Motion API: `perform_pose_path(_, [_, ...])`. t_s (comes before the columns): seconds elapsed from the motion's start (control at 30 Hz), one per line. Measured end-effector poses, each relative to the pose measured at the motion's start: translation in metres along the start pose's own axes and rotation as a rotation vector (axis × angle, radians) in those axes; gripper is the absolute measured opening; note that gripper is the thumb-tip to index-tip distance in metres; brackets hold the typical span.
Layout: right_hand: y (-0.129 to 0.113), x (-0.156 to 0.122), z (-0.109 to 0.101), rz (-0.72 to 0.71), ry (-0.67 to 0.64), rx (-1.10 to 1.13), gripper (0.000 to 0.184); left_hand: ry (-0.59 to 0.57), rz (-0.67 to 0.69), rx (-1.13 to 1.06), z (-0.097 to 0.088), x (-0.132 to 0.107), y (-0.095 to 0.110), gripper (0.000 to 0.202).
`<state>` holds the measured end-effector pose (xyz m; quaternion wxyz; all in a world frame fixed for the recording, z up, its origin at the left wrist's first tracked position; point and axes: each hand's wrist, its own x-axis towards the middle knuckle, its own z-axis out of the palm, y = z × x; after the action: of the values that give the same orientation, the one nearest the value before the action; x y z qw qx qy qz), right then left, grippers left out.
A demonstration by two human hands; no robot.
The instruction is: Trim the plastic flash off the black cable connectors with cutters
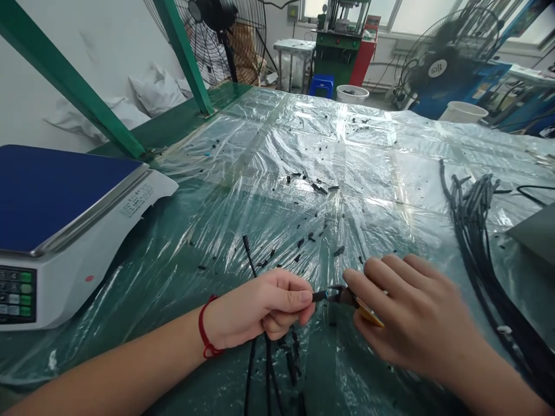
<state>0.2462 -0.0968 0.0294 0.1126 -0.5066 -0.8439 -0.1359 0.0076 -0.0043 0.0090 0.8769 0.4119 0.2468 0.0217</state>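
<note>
My left hand (277, 303), with a red cord bracelet at the wrist, is closed in a pinch on a black cable (319, 296). The cable's short end sticks out to the right between thumb and forefinger, with a bit of blue at its tip. My right hand (403, 315) is wrapped round cutting pliers (346, 295) with a yellowish handle. The pliers' jaws are at the cable's tip; whether they touch it I cannot tell. More black cable lengths (268, 375) hang below my left hand, and one end (247, 242) rises behind it.
Clear plastic film (208, 202) covers the green table, with many black scraps (319, 188) scattered over it. A weighing scale (87, 231) stands at the left. A bundle of black cables (477, 231) lies at the right, beside a grey box edge (535, 234). Fans and machines stand behind.
</note>
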Motion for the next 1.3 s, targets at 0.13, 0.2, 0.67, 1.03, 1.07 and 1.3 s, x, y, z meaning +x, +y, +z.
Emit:
perform_pose_path(0.13, [0.0, 0.0, 0.0, -0.022, -0.015, 0.032, 0.028, 0.011, 0.003, 0.062, 0.0, 0.002, 0.0, 0.039])
perform_pose_path(0.2, [0.0, 0.0, 0.001, -0.019, -0.04, 0.064, 0.03, 0.016, 0.008, 0.101, -0.001, 0.002, 0.0, 0.038])
perform_pose_path(0.67, [-0.001, -0.005, 0.009, -0.031, -0.124, -0.019, 0.012, 0.176, -0.097, 0.502, 0.002, 0.002, 0.004, 0.038])
perform_pose_path(1.03, [0.002, -0.003, 0.008, -0.021, -0.344, 0.308, 0.026, 0.098, -0.106, 0.795, 0.001, 0.001, 0.011, 0.032])
perform_pose_path(1.07, [0.002, -0.003, 0.007, -0.029, -0.377, 0.329, 0.03, 0.104, -0.114, 0.827, 0.002, 0.001, 0.01, 0.032])
perform_pose_path(1.3, [0.008, -0.004, 0.011, -0.023, -0.505, 0.356, 0.027, 0.338, 0.076, 1.061, 0.009, 0.007, -0.003, 0.031])
